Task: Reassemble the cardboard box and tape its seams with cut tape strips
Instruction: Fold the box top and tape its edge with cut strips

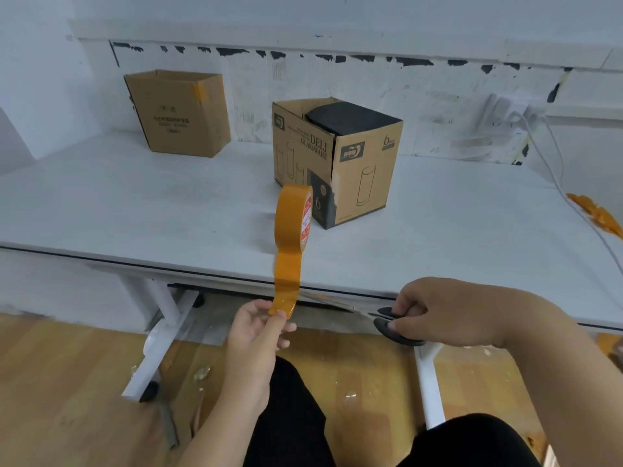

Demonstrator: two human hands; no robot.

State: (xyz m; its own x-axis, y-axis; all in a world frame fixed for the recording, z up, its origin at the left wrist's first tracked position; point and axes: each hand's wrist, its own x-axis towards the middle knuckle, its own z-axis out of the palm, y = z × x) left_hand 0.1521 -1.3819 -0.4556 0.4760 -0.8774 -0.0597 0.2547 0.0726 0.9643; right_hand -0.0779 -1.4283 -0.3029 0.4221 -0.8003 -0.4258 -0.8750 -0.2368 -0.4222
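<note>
So the left hand (258,326), low in the middle of the frame, is pinching the loose end of the tape strip (286,281) between thumb and fingertips. The strip runs straight up from there to the orange tape roll (294,217), which sits upright on its edge near the front of the white tabletop (135,203), dead center of the picture. Right hand (448,311) is at the lower right, fingers curled through the black handles of a pair of scissors (392,323), and the blades point left toward the strip, just below the tabletop edge. Can't really tell if the blades are touching the tape, it's blurry there.

The cardboard box (340,163) with the glassware print stands just behind the roll, center of the frame, top flaps open and something dark showing inside. A second plain box (182,112) is in the upper left against the wall, well apart from the first, also open on top with a bit of orange tape on one corner. Some crumpled orange tape scraps (596,214) lie at the right edge, next to a white cable (556,163)
</note>
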